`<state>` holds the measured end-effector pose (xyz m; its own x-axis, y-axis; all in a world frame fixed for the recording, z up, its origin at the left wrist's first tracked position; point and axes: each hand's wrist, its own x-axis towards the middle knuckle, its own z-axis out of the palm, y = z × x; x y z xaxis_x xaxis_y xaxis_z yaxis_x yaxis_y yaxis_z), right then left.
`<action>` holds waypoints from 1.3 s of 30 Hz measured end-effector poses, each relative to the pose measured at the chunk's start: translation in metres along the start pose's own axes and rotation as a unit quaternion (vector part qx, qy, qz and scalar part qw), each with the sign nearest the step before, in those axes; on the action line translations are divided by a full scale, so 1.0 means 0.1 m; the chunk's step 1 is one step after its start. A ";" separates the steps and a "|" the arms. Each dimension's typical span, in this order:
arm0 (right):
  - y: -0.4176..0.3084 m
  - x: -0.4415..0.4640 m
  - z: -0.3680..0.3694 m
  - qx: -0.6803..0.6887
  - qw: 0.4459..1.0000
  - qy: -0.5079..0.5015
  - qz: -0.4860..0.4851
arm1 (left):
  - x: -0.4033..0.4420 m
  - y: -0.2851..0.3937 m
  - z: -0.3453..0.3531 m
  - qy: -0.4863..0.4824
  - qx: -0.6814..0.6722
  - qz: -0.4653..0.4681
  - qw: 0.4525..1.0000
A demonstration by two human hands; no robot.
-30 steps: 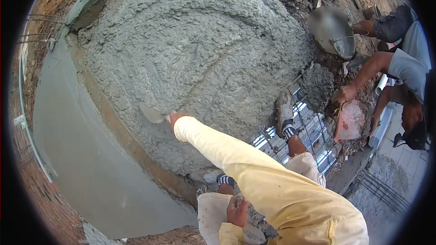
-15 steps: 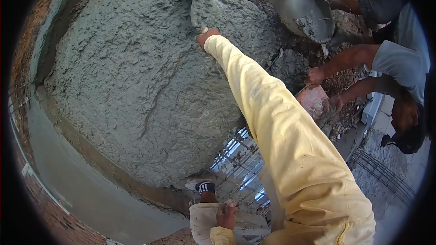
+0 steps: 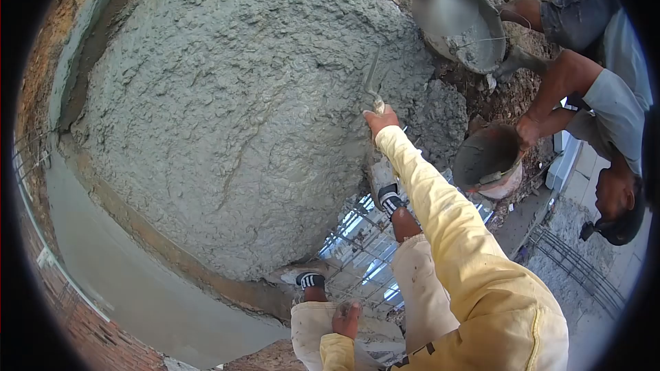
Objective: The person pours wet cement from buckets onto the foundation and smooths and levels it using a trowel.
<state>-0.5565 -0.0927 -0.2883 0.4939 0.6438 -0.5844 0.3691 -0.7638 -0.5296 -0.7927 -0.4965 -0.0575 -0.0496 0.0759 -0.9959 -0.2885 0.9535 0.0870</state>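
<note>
My right hand (image 3: 382, 120), closed round the light handle of a trowel (image 3: 373, 81), reaches out over the wet grey concrete (image 3: 261, 124). The trowel's narrow blade lies against the concrete near its right side. Below, my left hand (image 3: 346, 319) rests on my left knee, fingers loosely extended and holding nothing. Both my feet, in striped dark footwear, stand at the concrete's lower edge beside a grid of steel bars (image 3: 357, 247).
At right a co-worker bends over, a hand on the rim of a tilted, cement-smeared bucket (image 3: 488, 154). A large round pan (image 3: 459, 26) with grey residue sits above it. A concrete ledge (image 3: 137, 268) runs along the lower left, and bundled rebar (image 3: 577, 268) lies at lower right.
My right hand has drawn back to the right and toward me with the trowel. The co-worker's bucket has turned so its mouth shows. My right foot has come into view.
</note>
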 end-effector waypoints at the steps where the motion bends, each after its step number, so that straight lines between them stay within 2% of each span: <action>1: -0.16 0.06 0.15 -0.057 0.998 -0.028 0.008 | 0.00 -0.01 -0.02 -0.002 -0.005 0.002 1.000; 2: -0.31 0.08 0.35 -0.126 0.988 -0.086 0.032 | 0.02 -0.02 -0.03 -0.001 -0.013 0.005 1.000; 5: -0.83 -0.29 0.90 -0.231 0.966 -0.120 0.001 | 0.02 -0.04 -0.07 0.000 -0.026 0.031 0.999; 8: -0.98 -0.74 1.26 -0.296 0.937 -0.174 -0.071 | 0.00 -0.12 -0.15 -0.006 0.052 0.021 0.998; 9: -0.99 -0.90 1.36 -0.320 0.920 -0.204 -0.094 | -0.01 -0.13 -0.14 -0.005 0.036 0.013 0.999; 12: -0.77 -1.28 1.66 -0.381 0.865 -0.264 -0.190 | -0.09 -0.03 -0.08 -0.016 -0.018 -0.001 1.000; 15: -0.73 -1.74 1.97 -0.433 0.803 -0.346 -0.218 | -0.13 0.02 -0.10 -0.030 0.006 -0.001 1.000; 16: -0.73 -1.91 2.08 -0.443 0.781 -0.380 -0.222 | -0.13 -0.01 -0.10 -0.045 -0.034 0.023 0.998; 19: -0.56 -2.39 2.49 -0.468 0.747 -0.407 -0.238 | -0.13 -0.10 -0.14 -0.058 -0.055 0.002 0.997; 22: -0.21 -2.81 2.83 -0.442 0.740 -0.401 -0.310 | -0.13 -0.21 -0.15 -0.052 -0.120 -0.004 0.991; 24: -0.03 -3.05 2.93 -0.461 0.721 -0.427 -0.292 | -0.17 -0.18 -0.18 -0.080 -0.163 -0.046 0.982; 27: 0.27 -3.38 3.12 -0.471 0.703 -0.451 -0.285 | -0.14 -0.35 -0.13 -0.025 -0.135 0.060 0.989; 28: 0.38 -3.50 3.14 -0.476 0.700 -0.454 -0.278 | -0.14 -0.38 -0.13 -0.046 -0.188 0.023 0.981; 30: 0.59 -3.70 3.13 -0.476 0.696 -0.449 -0.297 | -0.16 -0.39 -0.14 -0.053 -0.201 -0.002 0.978; 32: 0.56 -3.92 2.94 -0.471 0.678 -0.489 -0.281 | -0.19 -0.27 -0.20 -0.059 -0.196 -0.012 0.979; 33: 0.54 -4.04 2.82 -0.469 0.672 -0.504 -0.274 | -0.18 -0.34 -0.20 -0.052 -0.221 0.008 0.974; 35: 0.70 -4.41 2.56 -0.396 0.707 -0.536 -0.237 | -0.14 -0.52 -0.09 -0.054 -0.270 0.044 0.960; 36: 0.68 -4.55 2.47 -0.397 0.689 -0.572 -0.203 | -0.14 -0.43 -0.10 -0.050 -0.335 0.065 0.939; 37: 0.65 -4.66 2.41 -0.395 0.672 -0.604 -0.165 | -0.17 -0.37 -0.14 -0.052 -0.292 0.103 0.949; 39: 1.06 -4.69 2.52 -0.394 0.696 -0.577 -0.167 | -0.20 -0.31 -0.24 -0.039 -0.206 0.186 0.960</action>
<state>-0.9471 -0.4637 -0.2251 -0.5163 0.0518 -0.8549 0.8530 -0.0580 -0.5187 -0.8056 -0.5347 -0.0398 -0.1557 0.4256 -0.8914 -0.6195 0.6608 0.4237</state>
